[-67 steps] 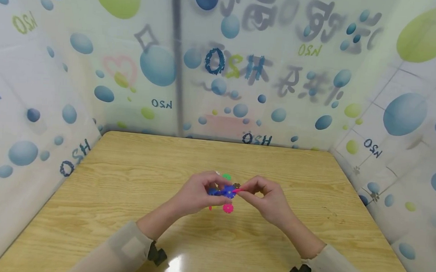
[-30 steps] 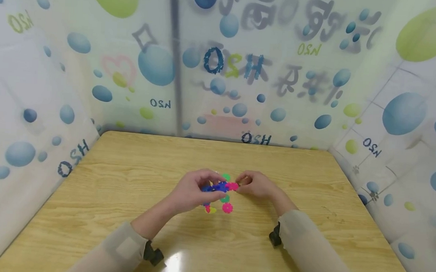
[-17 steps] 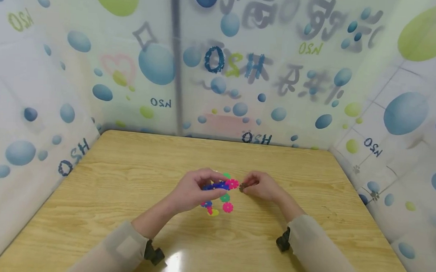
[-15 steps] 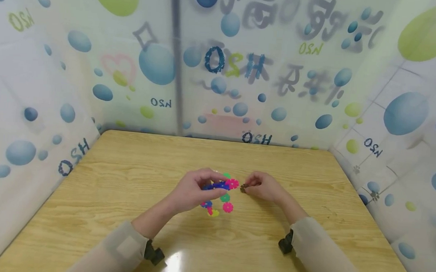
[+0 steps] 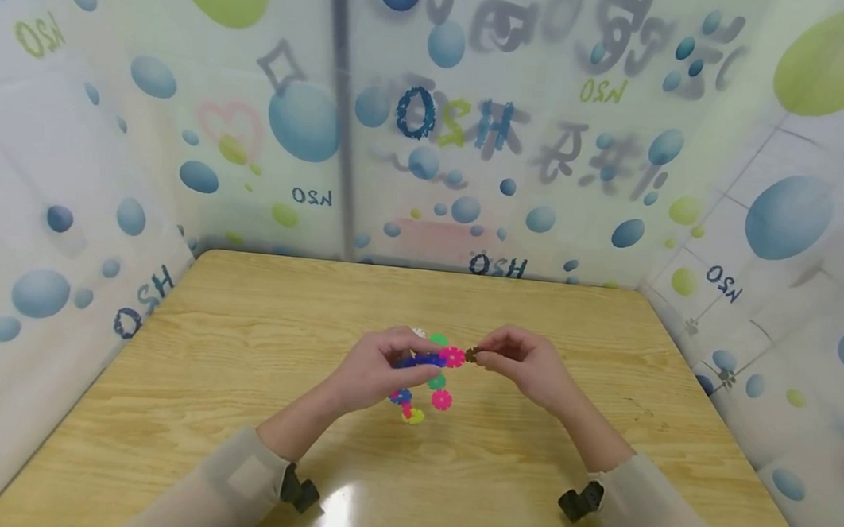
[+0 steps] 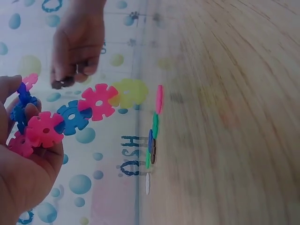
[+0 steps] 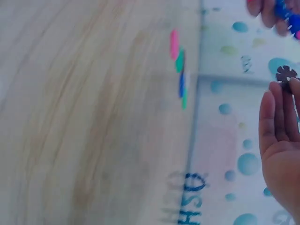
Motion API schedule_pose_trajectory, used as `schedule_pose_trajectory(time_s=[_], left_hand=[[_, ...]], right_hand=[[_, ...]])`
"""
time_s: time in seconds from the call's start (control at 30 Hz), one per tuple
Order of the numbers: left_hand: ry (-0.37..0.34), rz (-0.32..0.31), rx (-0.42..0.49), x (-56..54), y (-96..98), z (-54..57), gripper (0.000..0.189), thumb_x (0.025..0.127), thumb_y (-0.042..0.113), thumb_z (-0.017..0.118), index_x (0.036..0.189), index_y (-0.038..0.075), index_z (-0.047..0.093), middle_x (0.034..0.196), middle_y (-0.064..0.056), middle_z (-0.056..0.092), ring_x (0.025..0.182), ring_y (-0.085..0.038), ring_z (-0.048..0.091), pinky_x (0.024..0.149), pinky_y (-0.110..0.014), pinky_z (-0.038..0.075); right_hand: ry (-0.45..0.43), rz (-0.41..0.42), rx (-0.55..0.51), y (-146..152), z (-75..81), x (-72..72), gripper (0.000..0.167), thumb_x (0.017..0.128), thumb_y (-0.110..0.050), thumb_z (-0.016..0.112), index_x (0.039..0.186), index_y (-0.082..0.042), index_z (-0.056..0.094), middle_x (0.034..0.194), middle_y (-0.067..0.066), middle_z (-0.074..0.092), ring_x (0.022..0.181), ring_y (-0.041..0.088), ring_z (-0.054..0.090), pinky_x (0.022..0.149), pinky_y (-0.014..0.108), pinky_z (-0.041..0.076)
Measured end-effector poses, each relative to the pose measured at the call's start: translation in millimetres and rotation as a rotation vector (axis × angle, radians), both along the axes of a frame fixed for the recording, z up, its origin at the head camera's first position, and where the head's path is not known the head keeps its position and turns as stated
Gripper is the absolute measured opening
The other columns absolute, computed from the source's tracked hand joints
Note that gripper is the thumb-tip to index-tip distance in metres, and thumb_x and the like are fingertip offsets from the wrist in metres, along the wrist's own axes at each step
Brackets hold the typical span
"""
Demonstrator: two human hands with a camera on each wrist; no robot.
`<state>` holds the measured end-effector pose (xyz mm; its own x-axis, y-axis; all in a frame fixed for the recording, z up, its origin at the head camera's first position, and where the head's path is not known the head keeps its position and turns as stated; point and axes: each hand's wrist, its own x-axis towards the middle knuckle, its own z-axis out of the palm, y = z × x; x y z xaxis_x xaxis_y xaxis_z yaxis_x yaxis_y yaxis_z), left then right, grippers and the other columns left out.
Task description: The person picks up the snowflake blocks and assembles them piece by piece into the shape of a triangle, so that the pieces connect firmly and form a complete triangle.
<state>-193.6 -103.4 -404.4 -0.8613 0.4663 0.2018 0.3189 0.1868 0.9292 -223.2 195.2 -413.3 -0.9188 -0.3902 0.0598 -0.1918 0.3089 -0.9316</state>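
Observation:
My left hand (image 5: 369, 376) holds a chain of joined flower-shaped plastic discs above the table. In the left wrist view, the chain includes a pink disc (image 6: 45, 130), a blue disc (image 6: 73, 117) and, at the hanging end, a yellow disc (image 6: 131, 93). Another pink disc (image 5: 453, 357) sticks out past my left fingertips. Between thumb and fingers, my right hand (image 5: 534, 373) pinches a brown disc (image 7: 286, 73). In the head view that brown disc is close beside the protruding pink one; whether they touch I cannot tell.
Several loose discs lie on the wooden table (image 5: 283, 312) under the chain, among them a pink one (image 5: 442, 400), a green one (image 5: 436, 382) and a white one (image 5: 419, 333). A patterned curtain (image 5: 514, 141) surrounds the table's back and sides.
My right hand let go of the pink disc at the chain, picked up a brown disc from the table and lifted it back toward the chain. My left hand has kept its hold.

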Motion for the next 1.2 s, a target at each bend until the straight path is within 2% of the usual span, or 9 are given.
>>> schedule_pose_trajectory(time_s=[0.2,0.27,0.4,0.6,0.9,1.2], left_hand=[[0.035,0.014,-0.031,-0.1,0.1,-0.5,0.025,0.100,0.024,0.083,0.125,0.025,0.083,0.111,0.000,0.074,0.074,-0.016,0.060,0.062,-0.026,0.053],[0.044,0.022,-0.045,-0.4,0.2,-0.9,0.025,0.099,0.025,0.084,0.125,0.025,0.083,0.110,0.000,0.073,0.075,-0.017,0.061,0.064,-0.027,0.055],[0.077,0.034,-0.081,-1.3,0.6,-2.1,0.028,0.098,0.026,0.085,0.126,0.025,0.082,0.111,0.000,0.073,0.077,-0.019,0.064,0.066,-0.028,0.058],[0.161,0.055,-0.154,-1.4,1.7,-3.4,0.035,0.097,0.028,0.086,0.131,0.024,0.079,0.110,0.004,0.072,0.084,-0.018,0.064,0.073,-0.027,0.057],[0.170,0.061,-0.156,1.2,3.5,-1.5,0.035,0.095,0.025,0.088,0.128,0.022,0.079,0.107,0.002,0.071,0.080,-0.018,0.062,0.068,-0.027,0.057],[0.214,0.041,-0.138,-1.0,6.8,-6.3,0.030,0.093,0.018,0.088,0.121,0.018,0.079,0.102,0.002,0.070,0.079,-0.014,0.061,0.065,-0.025,0.056]], right_hand=[[-0.048,0.030,-0.174,-4,12.2,13.7,0.026,0.106,-0.016,0.074,0.126,0.002,0.071,0.108,0.002,0.080,0.093,0.017,0.079,0.089,0.034,0.067],[-0.072,0.040,-0.215,-4,14.2,15.7,0.028,0.107,-0.013,0.072,0.127,0.005,0.069,0.108,0.000,0.080,0.092,0.014,0.079,0.089,0.034,0.068],[-0.103,0.054,-0.244,-6,16.5,17.9,0.030,0.107,-0.012,0.072,0.130,0.007,0.067,0.110,0.001,0.081,0.093,0.014,0.080,0.088,0.036,0.068],[-0.119,0.032,-0.235,-9,16.2,18.3,0.032,0.107,-0.015,0.072,0.132,0.005,0.068,0.111,0.003,0.081,0.093,0.016,0.081,0.089,0.038,0.068],[-0.177,0.013,-0.248,-13,17.8,19.4,0.030,0.109,-0.015,0.070,0.129,0.006,0.067,0.109,0.004,0.081,0.092,0.016,0.082,0.087,0.036,0.068],[-0.270,0.001,-0.278,-18,19.7,21.3,0.025,0.110,-0.013,0.067,0.126,0.006,0.068,0.106,0.003,0.081,0.088,0.013,0.081,0.085,0.033,0.068]])
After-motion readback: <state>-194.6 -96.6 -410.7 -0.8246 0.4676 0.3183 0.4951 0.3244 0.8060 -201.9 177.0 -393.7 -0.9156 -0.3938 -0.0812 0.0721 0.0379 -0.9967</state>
